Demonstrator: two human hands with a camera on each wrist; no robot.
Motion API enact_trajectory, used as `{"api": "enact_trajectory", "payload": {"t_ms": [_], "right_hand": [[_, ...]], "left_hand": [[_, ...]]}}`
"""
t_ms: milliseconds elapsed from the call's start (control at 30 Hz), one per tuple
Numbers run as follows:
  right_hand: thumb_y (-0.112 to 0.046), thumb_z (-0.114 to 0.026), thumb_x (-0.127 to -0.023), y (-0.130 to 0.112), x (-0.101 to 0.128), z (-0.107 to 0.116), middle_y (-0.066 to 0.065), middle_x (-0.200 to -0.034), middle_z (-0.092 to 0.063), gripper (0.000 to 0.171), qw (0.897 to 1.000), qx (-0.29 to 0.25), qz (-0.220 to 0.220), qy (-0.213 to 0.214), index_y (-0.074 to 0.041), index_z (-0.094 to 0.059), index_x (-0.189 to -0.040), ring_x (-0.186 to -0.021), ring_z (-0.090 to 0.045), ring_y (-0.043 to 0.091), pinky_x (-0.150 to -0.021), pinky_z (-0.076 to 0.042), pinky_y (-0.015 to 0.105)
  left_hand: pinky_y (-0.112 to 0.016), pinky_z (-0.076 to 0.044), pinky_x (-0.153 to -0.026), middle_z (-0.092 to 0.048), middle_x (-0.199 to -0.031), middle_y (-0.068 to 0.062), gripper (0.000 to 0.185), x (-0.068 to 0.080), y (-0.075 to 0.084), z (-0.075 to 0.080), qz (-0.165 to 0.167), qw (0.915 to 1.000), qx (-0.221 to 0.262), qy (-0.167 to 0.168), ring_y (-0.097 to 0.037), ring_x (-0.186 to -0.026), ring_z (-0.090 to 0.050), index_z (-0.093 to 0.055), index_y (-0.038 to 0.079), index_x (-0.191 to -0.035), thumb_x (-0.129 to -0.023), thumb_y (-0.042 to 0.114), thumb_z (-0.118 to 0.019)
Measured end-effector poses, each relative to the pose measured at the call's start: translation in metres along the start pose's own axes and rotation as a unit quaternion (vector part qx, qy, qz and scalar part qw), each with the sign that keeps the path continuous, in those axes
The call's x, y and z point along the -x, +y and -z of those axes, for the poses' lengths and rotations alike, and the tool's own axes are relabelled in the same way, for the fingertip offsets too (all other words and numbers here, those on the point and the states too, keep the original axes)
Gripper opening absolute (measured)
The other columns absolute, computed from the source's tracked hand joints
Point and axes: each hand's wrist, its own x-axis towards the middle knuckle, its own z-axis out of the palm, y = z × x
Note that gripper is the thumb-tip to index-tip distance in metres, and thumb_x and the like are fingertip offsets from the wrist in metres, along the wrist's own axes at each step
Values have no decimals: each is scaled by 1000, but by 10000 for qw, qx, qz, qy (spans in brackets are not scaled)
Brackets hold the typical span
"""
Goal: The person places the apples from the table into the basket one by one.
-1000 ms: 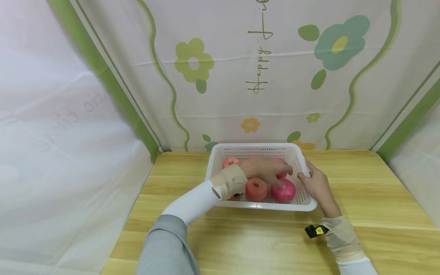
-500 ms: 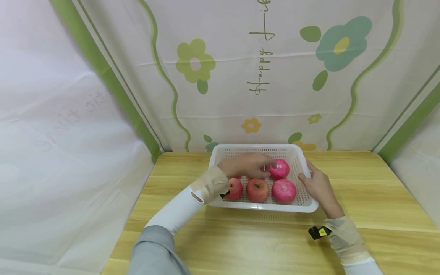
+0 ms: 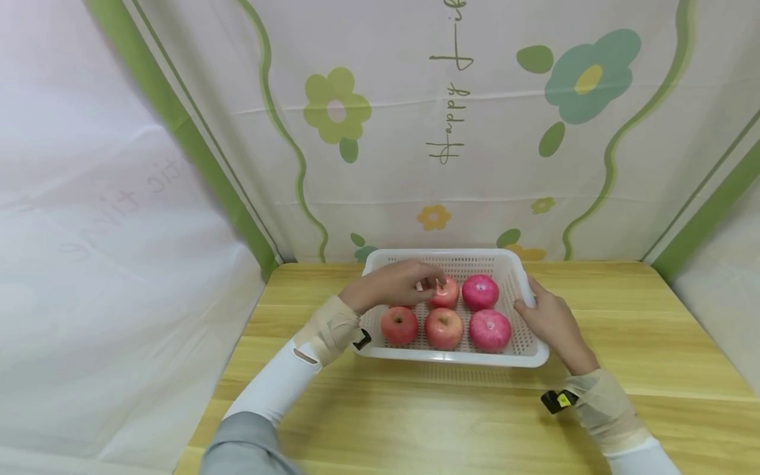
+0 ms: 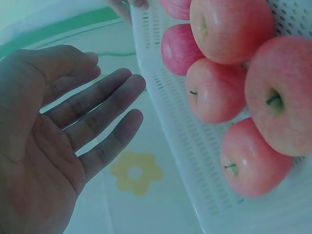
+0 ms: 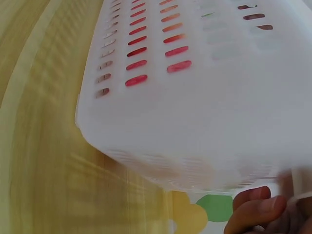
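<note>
- Setting: a staged recording booth, not a lived-in room.
- Enclosure: white fabric backdrop (image 3: 475, 165) with printed flowers, green wavy lines and script lettering closes off the rear; plain white sheets (image 3: 107, 264) close off both sides.
- Work surface: light wooden table (image 3: 415, 415) set against the backdrop.
- Props: white perforated plastic basket (image 3: 522, 356) holding apples (image 3: 442, 328).

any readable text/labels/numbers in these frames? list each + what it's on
"Happy": green handwritten script, turned on its side, on the white flowered backdrop cloth behind the wooden table.
Above it, more green script on the same cloth, cut off by the top edge: not readable.
Faint mirrored grey lettering on the white left side cloth: too faint to read.
Small yellow tag on the black wrist device: too small to read.
White plastic slotted basket and red apples: no text.
</note>
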Motion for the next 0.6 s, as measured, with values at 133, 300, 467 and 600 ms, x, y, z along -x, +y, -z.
{"api": "enact_trajectory", "payload": {"t_ms": [133,300,467,600], "right_hand": [[-23,-57,-107,-2,0,2,41,-112,-70,74,9998,46,104,-172,0,-21,-168,-68,-78,31,-49,-61,35],[-27,-54,-110,-4,-1,7,35,-101,-74,74,9987,94,171,-475,1,-18,-168,-65,-77,27,-48,-60,34],[-35,-52,-111,-5,-1,14,28,-95,-76,76,9972,367,208,-623,1,-17,-169,-64,-76,24,-48,-59,34],[-43,-52,-110,-6,-3,20,18,-85,-75,78,9945,754,294,-662,2,-22,-167,-61,-72,19,-47,-55,35]], "left_hand": [[-31,-60,-93,-77,-117,-7,31,15,-4,2,227,9996,116,104,-12,-104,-70,-71,9,-131,-102,8,-60],[-37,-61,-96,-75,-126,-9,37,37,-9,4,573,9974,286,329,-16,-110,-70,-67,8,-139,-103,13,-64],[-48,-61,-99,-71,-132,-11,37,59,-14,6,674,9951,299,665,-22,-115,-69,-66,5,-140,-104,15,-66],[-50,-59,-102,-70,-134,-9,38,76,-17,8,765,9928,219,895,-25,-120,-68,-65,8,-141,-104,15,-66]]}}
